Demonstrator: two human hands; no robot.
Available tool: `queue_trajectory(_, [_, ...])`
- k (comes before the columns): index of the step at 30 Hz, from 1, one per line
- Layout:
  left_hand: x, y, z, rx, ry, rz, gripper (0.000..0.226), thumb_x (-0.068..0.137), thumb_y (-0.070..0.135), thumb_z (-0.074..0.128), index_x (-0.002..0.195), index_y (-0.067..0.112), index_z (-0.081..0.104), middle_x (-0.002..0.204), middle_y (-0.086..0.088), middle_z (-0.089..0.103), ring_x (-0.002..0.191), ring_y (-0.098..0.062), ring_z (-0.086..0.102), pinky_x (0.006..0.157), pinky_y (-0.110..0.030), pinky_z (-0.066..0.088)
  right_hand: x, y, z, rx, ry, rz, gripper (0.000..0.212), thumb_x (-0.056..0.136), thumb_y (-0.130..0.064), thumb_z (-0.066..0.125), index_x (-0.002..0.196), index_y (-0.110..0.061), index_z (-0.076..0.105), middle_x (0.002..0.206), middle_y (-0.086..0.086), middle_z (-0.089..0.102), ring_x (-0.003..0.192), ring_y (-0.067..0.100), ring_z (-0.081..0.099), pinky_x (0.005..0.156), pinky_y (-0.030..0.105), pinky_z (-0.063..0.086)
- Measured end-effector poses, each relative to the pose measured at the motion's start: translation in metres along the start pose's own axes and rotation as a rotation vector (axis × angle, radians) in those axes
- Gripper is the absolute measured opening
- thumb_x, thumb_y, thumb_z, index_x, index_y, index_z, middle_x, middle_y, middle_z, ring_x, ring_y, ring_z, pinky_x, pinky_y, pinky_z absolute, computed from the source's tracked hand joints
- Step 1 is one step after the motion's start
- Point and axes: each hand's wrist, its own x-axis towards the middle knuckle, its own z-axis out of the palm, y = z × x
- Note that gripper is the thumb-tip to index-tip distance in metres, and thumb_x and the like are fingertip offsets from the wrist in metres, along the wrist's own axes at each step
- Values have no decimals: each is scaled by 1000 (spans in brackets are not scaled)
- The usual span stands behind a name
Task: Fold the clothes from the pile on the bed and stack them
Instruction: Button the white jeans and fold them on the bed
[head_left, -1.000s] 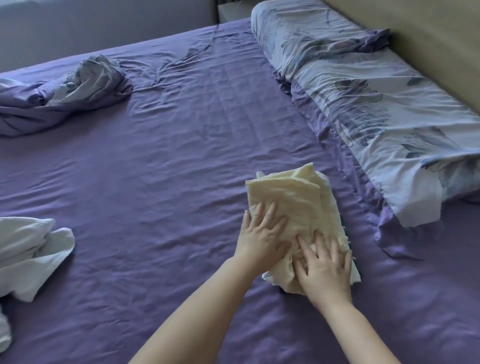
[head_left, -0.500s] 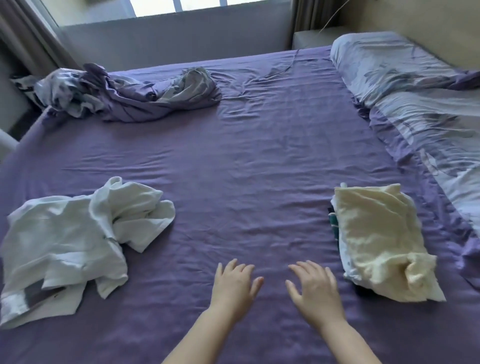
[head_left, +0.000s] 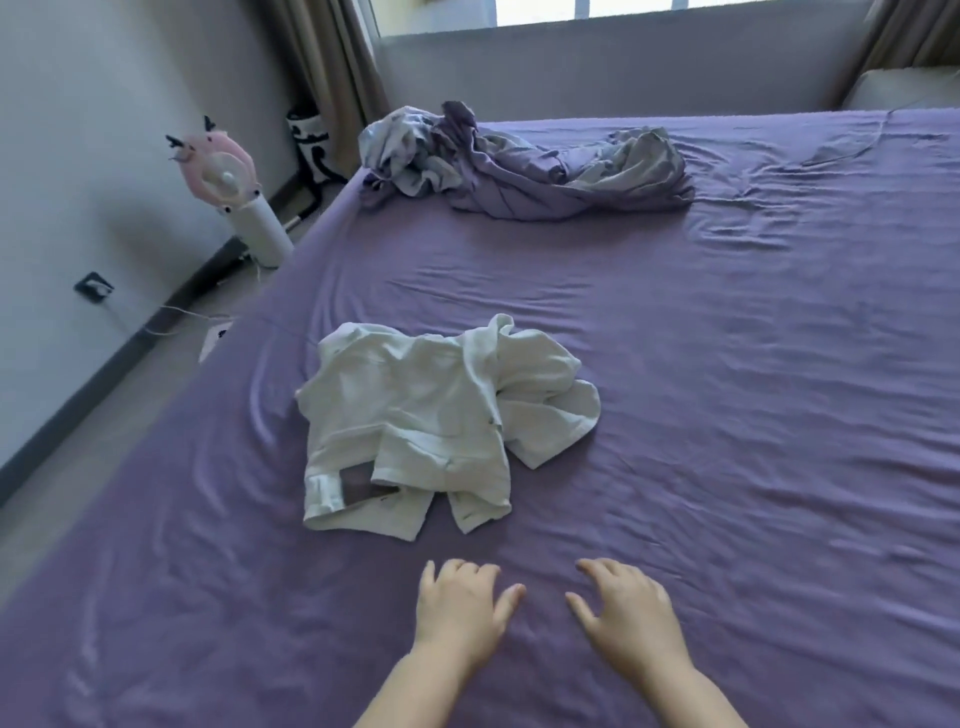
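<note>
Hands: our left hand (head_left: 460, 608) and right hand (head_left: 626, 613) hover spread, empty | Garment: crumpled white cotton clothing (head_left: 436, 421) lies just ahead on purple bed sheet (head_left: 753, 415) | Advice: grasp shoulders, shake flat before folding.

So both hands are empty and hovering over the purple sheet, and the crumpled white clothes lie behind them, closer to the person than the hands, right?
Not quite. The head view shows the crumpled white clothes lying beyond the hands, farther from the person. The rest holds: the left hand and right hand are both empty over the purple sheet.
</note>
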Motion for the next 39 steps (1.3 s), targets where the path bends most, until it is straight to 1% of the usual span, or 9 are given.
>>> queue_trajectory(6, [37,-88,-12,-54,88,-125,50,95,56,30,134,28,44,140,2,43,133,-18,31,115,-41,17,66,-71,15,-97,12,-125,48,91,-46,45,136,-29,37,143,-7,35,133,16,31,95,30,40])
queue_trajectory(9, [64,-119,-17,-75,128,-209,48,96,45,39,141,27,35,155,-5,20,144,-24,9,117,-43,14,99,-99,20,-132,67,-167,56,91,-40,49,142,-30,30,152,-7,21,142,18,13,98,31,41])
queue_trajectory(12, [86,-143,-19,-57,172,-327,50,96,30,44,143,32,28,158,-10,2,145,-32,-2,115,-47,18,123,-115,27,-112,152,-187,55,90,-37,53,141,-28,34,149,-5,27,144,22,9,103,34,35])
queue_trajectory(16, [105,-161,-7,-97,194,-419,66,95,15,51,146,39,18,156,-15,-11,143,-37,-4,112,-51,24,134,-114,44,66,118,-112,69,89,-22,60,144,-39,23,157,-1,-10,142,25,8,103,37,37])
queue_trajectory(20, [109,-166,2,-120,256,-399,64,96,12,48,146,42,20,157,-12,-1,142,-35,9,110,-43,28,129,-107,51,43,124,-115,85,85,0,55,143,-48,15,156,-4,-19,128,26,33,86,31,48])
queue_trajectory(24, [98,-177,-5,-84,298,-323,68,91,-2,47,145,35,26,153,-4,13,127,-27,30,101,-32,35,125,-109,45,278,208,-114,71,80,10,55,136,-34,45,156,1,10,133,21,35,89,26,42])
queue_trajectory(29, [69,-171,-23,-184,363,-237,59,90,0,46,138,34,38,140,4,33,111,-22,36,84,-30,44,105,-118,14,557,280,-94,41,76,7,66,112,-13,66,131,8,38,121,23,44,92,23,38])
queue_trajectory(35, [9,-123,-76,-440,489,-5,33,95,12,52,121,27,64,133,6,43,112,-16,38,90,-22,42,58,-124,-64,632,26,-123,54,77,8,64,127,-6,52,136,1,22,116,8,34,78,-5,30])
queue_trajectory(39, [-40,-90,-125,-631,581,54,25,90,13,61,114,16,68,116,2,51,108,-16,49,96,-18,40,14,-122,-120,659,-31,-182,57,80,14,56,132,-6,45,142,-5,20,120,9,39,86,5,35])
